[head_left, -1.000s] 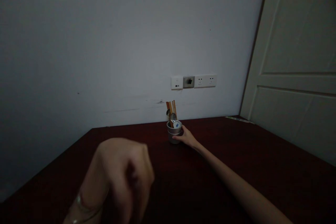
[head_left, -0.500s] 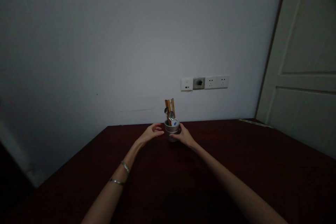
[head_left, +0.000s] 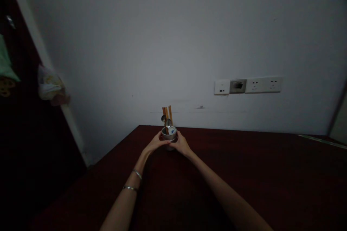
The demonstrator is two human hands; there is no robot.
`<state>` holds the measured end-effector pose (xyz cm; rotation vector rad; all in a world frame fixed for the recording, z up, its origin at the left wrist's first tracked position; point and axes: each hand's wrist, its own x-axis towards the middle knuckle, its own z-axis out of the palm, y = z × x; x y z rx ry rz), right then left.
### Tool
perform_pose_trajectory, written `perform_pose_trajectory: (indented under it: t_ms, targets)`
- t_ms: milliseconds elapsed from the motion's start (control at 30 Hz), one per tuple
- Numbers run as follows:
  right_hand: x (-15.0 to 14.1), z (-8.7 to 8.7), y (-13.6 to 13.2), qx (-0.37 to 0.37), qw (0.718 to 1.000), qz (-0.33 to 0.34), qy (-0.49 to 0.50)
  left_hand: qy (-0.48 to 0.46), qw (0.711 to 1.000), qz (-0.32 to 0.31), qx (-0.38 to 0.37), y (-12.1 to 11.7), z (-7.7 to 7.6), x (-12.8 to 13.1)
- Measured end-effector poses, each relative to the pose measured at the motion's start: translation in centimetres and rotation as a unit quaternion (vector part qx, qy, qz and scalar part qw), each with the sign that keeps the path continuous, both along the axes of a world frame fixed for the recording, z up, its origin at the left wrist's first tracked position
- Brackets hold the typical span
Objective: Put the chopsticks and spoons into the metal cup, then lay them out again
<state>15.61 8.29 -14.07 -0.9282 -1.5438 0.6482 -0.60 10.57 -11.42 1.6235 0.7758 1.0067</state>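
A grey utensil holder [head_left: 169, 137] stands upright on the dark red table [head_left: 168, 191]. My left hand [head_left: 156, 142] is wrapped round its left side, and my right hand [head_left: 181, 144] grips the right side, both thumbs meeting at the front. Out of the holder rise several wooden chopsticks [head_left: 170, 113]. Two metal spoons [head_left: 168, 122] lean among them, bowls up. A white spoon with a blue mark [head_left: 172, 130] rests at the rim. The fingers behind the holder are hidden.
Behind the table is a pale wall [head_left: 173, 43] with sockets and switches [head_left: 248, 85]. At the left, a plastic bag [head_left: 50, 83] hangs beside a dark door [head_left: 29, 122]. A thin flat strip [head_left: 322, 140] lies along the table's far right edge.
My left hand has come from close to the camera to the holder's left side and closed on it. The right hand has stayed on the holder. The view has turned left.
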Motion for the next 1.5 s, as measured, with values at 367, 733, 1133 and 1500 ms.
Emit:
perform_pose_trajectory:
  t_ms: [367,733,1133,1500]
  targets:
    - [-5.8,-1.1,0.6,0.008,0.999,0.043,-0.002,0.014,0.999,0.032,0.021,0.2,0.1,-5.5]
    - [-7.1,-1.4,1.0,0.009,0.998,0.057,0.009,0.008,0.999,0.034,0.004,0.3,-0.2,-6.6]
    - [-7.3,-2.1,1.1,0.028,0.998,0.050,0.002,0.023,0.999,0.021,0.005,0.2,-0.2,-6.9]
    - [-7.3,-4.1,1.6,-0.012,0.997,0.069,0.029,0.038,0.999,-0.007,-0.003,-0.3,0.5,-6.4]
